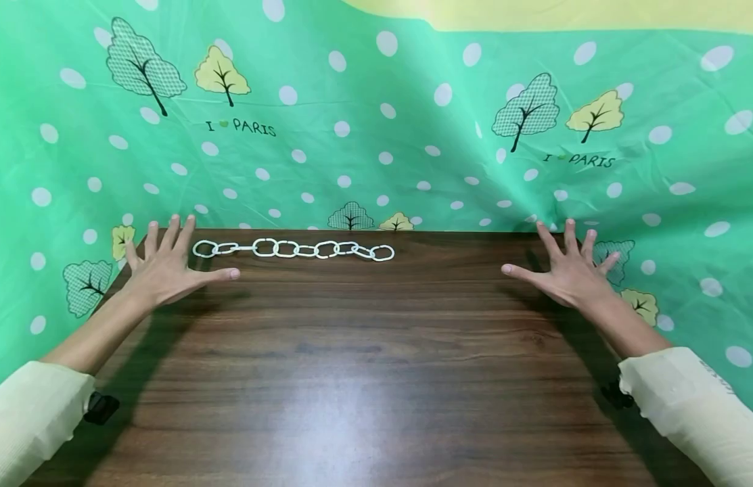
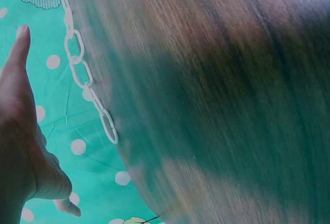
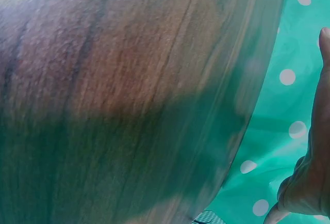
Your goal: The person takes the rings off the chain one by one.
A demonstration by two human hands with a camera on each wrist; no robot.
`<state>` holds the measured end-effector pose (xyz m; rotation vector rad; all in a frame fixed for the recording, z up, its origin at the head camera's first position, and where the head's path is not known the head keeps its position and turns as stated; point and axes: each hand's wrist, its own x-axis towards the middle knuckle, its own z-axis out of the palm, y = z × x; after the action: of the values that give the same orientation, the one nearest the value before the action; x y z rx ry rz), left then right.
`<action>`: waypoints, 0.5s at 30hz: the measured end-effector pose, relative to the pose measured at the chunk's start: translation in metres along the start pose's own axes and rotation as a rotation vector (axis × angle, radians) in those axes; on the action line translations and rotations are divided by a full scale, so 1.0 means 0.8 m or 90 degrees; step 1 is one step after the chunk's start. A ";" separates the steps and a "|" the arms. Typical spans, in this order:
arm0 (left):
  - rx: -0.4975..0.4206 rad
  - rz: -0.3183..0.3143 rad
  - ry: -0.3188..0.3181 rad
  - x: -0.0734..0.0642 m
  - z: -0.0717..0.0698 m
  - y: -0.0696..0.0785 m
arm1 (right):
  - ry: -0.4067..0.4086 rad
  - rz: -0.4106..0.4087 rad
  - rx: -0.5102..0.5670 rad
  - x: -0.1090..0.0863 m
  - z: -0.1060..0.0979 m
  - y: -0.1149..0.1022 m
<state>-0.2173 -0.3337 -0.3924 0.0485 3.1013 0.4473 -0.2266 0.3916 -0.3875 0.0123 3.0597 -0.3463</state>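
Observation:
A white chain [image 1: 336,249] of several oval links lies stretched along the far edge of the dark wooden table [image 1: 352,352], left of its middle. My left hand [image 1: 169,264] is spread above the far left corner, its thumb pointing inward below the chain's left end; it holds nothing. In the left wrist view the chain [image 2: 81,72] runs along the table edge, apart from the hand [image 2: 23,141]. My right hand [image 1: 571,270] is spread over the far right corner, well away from the chain, with nothing in it. Only part of the right hand [image 3: 317,162] shows in the right wrist view.
A green cloth [image 1: 388,135] with white dots, printed trees and lettering hangs behind the table and along both sides. Dark shadows of the arms fall on the tabletop, and a bright reflection shows near the front. Dark straps sit at both sleeve cuffs.

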 end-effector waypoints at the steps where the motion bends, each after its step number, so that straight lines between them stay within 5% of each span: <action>1: -0.001 0.001 0.001 0.000 0.000 0.001 | 0.001 0.001 0.001 0.000 0.000 0.000; 15: -0.013 0.006 0.002 0.001 0.001 0.010 | -0.017 0.006 -0.018 0.005 -0.001 0.001</action>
<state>-0.2180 -0.3262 -0.3910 0.0630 3.1006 0.4794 -0.2303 0.3930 -0.3868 0.0216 3.0362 -0.3011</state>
